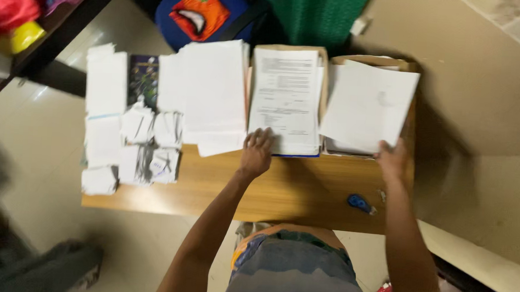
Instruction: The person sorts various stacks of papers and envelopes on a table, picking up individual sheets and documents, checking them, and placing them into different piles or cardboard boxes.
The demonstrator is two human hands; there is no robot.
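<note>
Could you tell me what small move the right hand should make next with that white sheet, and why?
Probably lower the white sheet flat onto the right-hand pile. The right hand grips its lower edge, and the sheet sits skewed over that pile, corner overhanging the table. The left hand already rests on the middle stack, steadying it.

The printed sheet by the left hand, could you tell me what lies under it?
Under the printed sheet lie more white sheets and a brown folder; a blue edge shows below. Anything deeper is covered.
</note>
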